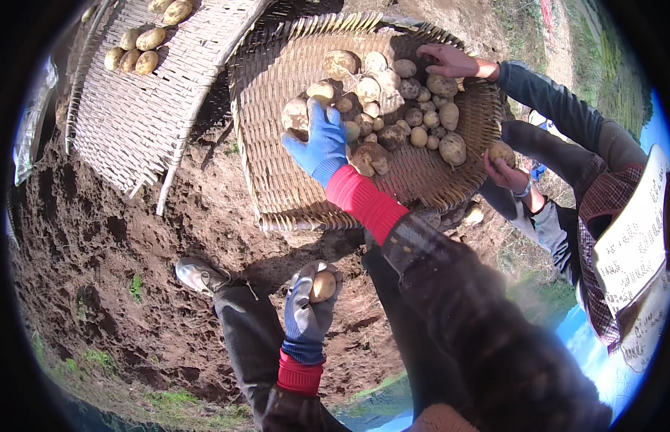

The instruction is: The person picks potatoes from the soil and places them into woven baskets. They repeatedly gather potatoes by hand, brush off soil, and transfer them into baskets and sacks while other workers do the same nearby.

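Note:
My left hand (pixel 312 299), in a grey-and-blue work glove, is closed around a potato (pixel 323 286) above the soil between my legs. Over a woven bamboo basket (pixel 270 178) reaches my right hand (pixel 319 141) in a blue glove. Its thumb and fingers are spread beside a large soil-marked potato (pixel 295 114); whether they grip it, I cannot tell. Another potato (pixel 321 92) lies just beyond the fingertips. Potatoes of mixed sizes, including a lumpy one (pixel 370 159) near my right wrist, are heaped towards the basket's right side.
Across the basket, a co-worker's hand (pixel 451 60) reaches over the rim; the other hand (pixel 507 175) holds a potato (pixel 501 154). A second woven tray (pixel 135 113), at upper left, bears several potatoes (pixel 137 51). Loose brown soil (pixel 108 259) surrounds my shoe (pixel 200 275).

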Demonstrator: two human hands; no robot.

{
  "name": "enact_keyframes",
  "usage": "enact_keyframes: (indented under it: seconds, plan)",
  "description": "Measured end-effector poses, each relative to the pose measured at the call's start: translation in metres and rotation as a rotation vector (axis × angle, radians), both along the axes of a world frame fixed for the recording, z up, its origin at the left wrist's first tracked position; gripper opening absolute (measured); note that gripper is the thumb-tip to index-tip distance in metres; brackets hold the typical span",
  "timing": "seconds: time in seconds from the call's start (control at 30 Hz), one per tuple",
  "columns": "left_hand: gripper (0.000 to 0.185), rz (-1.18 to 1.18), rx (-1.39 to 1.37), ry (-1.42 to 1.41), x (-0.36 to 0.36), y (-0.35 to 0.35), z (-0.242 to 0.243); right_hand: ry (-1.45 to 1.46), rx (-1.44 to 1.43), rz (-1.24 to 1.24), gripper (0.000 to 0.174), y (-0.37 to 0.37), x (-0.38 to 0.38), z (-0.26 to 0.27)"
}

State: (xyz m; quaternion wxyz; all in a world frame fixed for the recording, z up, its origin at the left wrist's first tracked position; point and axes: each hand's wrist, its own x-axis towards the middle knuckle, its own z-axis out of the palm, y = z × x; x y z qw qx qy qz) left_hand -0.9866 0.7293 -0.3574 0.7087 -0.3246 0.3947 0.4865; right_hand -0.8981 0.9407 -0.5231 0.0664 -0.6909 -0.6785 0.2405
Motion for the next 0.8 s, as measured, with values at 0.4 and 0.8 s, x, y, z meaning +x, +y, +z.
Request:
enact_keyframes:
  seconds: [0.4, 0.8]
  plan:
    - [0.034, -0.001, 0.025, 0.014, 0.002, -0.008, -0.001, 0.804, -0.211, -0.114, 0.051, 0.071, 0.026, -0.038]
    - [0.04, 0.08, 0.058, 0.022, -0.007, -0.013, 0.003, 1.268, -0.752, -0.728, 0.028, 0.056, 0.022, 0.026]
